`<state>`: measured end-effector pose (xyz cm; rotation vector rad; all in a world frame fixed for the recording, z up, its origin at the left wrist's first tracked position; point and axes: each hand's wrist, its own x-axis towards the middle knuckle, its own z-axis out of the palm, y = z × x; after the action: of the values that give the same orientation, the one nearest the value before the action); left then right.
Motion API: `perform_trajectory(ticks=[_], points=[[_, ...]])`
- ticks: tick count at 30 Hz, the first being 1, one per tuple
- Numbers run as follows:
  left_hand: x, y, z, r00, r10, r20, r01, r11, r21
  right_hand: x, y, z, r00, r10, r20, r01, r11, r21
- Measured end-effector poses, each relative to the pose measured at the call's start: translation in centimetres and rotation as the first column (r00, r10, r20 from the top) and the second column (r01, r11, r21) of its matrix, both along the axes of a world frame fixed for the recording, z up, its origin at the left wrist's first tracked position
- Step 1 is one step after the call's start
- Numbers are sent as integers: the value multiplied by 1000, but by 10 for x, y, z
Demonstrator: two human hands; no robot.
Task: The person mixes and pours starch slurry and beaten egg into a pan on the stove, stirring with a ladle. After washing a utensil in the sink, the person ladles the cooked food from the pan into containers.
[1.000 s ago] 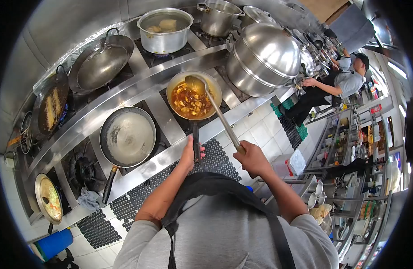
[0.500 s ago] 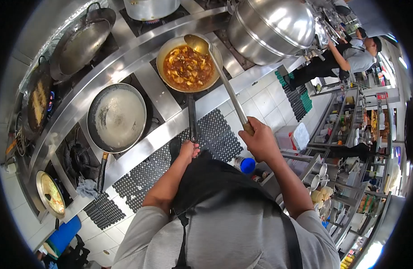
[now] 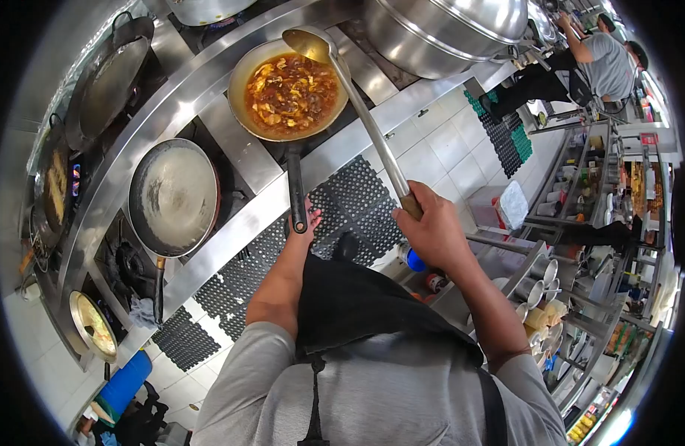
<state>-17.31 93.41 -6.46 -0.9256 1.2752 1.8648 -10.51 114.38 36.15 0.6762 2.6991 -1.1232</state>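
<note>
My right hand is closed around the wooden end of a long metal ladle. The ladle's bowl hangs over the far rim of a frying pan holding chunky reddish-brown stew. The pan sits on the stove with its black handle pointing toward me. Below that handle's end is my left hand, its fingers stretched out to the right and not wrapped over the handle. The handle partly hides this hand.
A second frying pan with whitish liquid stands left on the stove. Woks line the back left, and a small pan is at the lower left. A big steamer pot stands right of the stew. Another person works farther right.
The whole view has shifted, with the stove things now farther left. My left hand has moved forward under the pan's handle. The ladle stays in my right hand, its bowl still at the far rim.
</note>
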Motion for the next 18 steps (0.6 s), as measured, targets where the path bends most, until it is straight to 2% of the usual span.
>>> perform_trajectory(ticks=[9,12,18], points=[[-8,7,16,997,77,9,-76,995,-61,4,14,-1,1000,-8,-10,7,994,-109],[-8,4,12,997,75,-20,-76,996,-56,6,18,-5,1000,7,-26,-10,994,-111],[-9,2,19,996,85,31,-83,995,-45,9,21,-13,999,40,-23,-42,995,-89]])
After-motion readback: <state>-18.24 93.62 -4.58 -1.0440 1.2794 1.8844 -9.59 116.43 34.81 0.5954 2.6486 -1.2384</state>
